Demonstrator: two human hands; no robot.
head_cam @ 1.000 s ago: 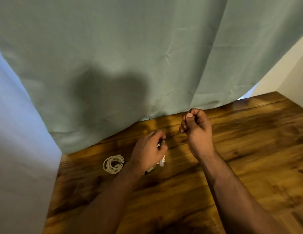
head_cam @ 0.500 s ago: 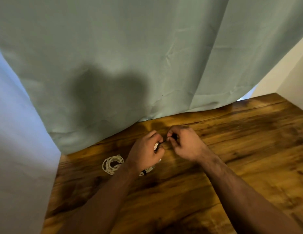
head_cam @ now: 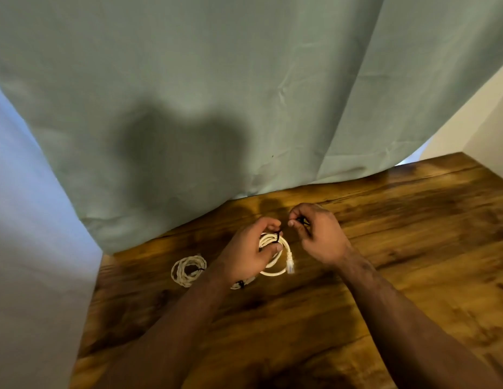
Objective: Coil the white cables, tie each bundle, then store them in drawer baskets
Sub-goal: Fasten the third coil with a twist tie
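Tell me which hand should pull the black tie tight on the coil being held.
Right, probably. The right hand pinches the end of the black tie, while the left hand grips the white coil steady.

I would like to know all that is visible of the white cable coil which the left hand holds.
The coil is a smooth white cable, plastic by its look, wound into several round loops. A white plug with a clear tip hangs at its right side. The left hand grips its upper part, thumb across the loops, hiding much of it. A thin black tie crosses the loops at the top. The lower loop seems to rest on the wooden table.
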